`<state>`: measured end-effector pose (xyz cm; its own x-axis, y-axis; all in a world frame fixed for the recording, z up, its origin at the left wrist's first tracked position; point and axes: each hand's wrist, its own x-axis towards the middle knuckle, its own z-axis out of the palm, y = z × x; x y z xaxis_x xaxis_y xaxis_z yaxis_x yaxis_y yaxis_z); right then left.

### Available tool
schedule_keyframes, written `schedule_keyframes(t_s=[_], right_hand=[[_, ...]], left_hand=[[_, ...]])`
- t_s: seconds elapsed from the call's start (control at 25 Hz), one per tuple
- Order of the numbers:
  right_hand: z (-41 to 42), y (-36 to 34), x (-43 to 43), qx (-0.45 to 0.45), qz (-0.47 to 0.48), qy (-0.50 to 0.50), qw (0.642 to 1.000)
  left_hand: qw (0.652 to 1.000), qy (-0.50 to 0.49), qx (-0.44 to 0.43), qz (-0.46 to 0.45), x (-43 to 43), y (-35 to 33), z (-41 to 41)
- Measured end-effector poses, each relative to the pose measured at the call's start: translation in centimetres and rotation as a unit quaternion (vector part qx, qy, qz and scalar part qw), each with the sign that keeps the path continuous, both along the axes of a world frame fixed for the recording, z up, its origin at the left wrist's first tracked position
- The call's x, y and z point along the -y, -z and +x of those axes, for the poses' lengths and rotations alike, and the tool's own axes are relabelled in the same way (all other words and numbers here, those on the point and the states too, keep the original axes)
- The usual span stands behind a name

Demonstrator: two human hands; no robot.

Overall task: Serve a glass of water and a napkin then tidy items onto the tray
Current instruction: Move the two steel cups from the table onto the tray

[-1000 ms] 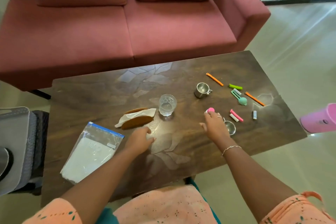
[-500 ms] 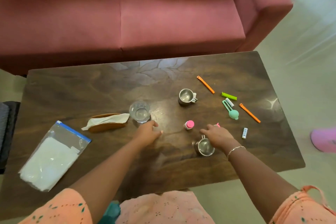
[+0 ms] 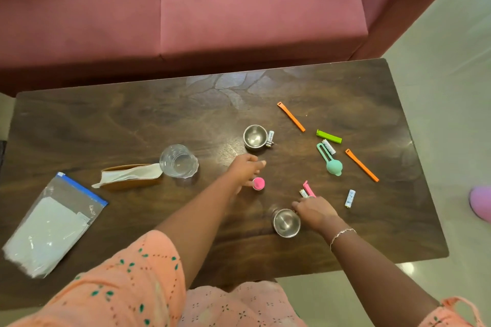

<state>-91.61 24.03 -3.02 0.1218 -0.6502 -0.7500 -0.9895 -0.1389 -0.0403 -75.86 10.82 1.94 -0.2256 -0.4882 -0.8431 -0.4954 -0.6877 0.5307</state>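
1. Left hand (image 3: 245, 170): stretched over the middle of the dark wooden desk (image 3: 106, 125), fingers loosely extended, gripping nothing. A small round pink-topped piece (image 3: 258, 183) stands just beside its near edge.
2. Right hand (image 3: 314, 211): low over the near right part of the desk, fingertips bent down at the rim of a small stainless-steel cup (image 3: 286, 222). Whether they pinch its handle cannot be told.
3. Clear glass tumbler (image 3: 178, 160): upright, left of the left hand and near it; water level unclear. White paper napkin (image 3: 132, 174) lies in a brown holder, its tip touching or just beside the tumbler.
4. Loose items, judged due for tidying; no tray is in view.
   - Second stainless-steel cup (image 3: 255, 137): just beyond the left fingertips, so the left hand is nearer.
   - Pink clip (image 3: 309, 188): just beyond the right fingertips, so the right hand is nearer.
   - Two orange plastic strips (image 3: 291, 116) (image 3: 362, 164): both long axes run from far-left to near-right, on the right hand's side.
   - Green clip (image 3: 329, 136), teal round-headed tool (image 3: 330, 160) and white battery (image 3: 350, 198): also on the right.
5. Room: bare wood lies between the hands and along the far edge. The near steel cup stands close to the near edge, so a nudge toward the person risks a fall.
6. Clear zip bag with blue seal (image 3: 50, 223): at the left near corner, well apart from both hands.
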Motion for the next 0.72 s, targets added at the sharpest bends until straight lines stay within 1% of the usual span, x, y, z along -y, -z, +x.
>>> schedule_keyframes(t_s=[0.12, 0.24, 0.32, 0.44, 0.56, 0.64, 0.72], right_hand=[[-0.8, 0.4, -1.2, 0.026, 0.024, 0.069, 0.997], [-1.3, 0.6, -2.3, 0.079, 0.076, 0.132, 0.985], [-1.5, 0.5, -2.9, 0.111, 0.086, 0.173, 0.975], [-1.9, -0.1, -3.9, 0.147, 0.072, 0.248, 0.955], [-2.5, -0.6, -4.7, 0.177, 0.038, 0.316, 0.931], [-3.0, -1.0, -4.9, 0.205, 0.026, 0.371, 0.905], [-3.6, -1.5, -4.7, 0.221, 0.021, 0.427, 0.877]], left_hand=[[0.987, -0.123, -0.060, 0.082, 0.5, 1.1, -2.7], [0.956, -0.216, -0.119, 0.156, 1.2, 2.4, -5.4], [0.936, -0.261, -0.145, 0.188, 1.5, 3.0, -7.2], [0.907, -0.331, -0.156, 0.206, 1.9, 3.9, -8.9], [0.862, -0.412, -0.200, 0.219, 1.9, 4.2, -9.5], [0.829, -0.460, -0.223, 0.227, 2.0, 4.3, -9.4], [0.815, -0.491, -0.212, 0.221, 2.2, 4.1, -9.0]])
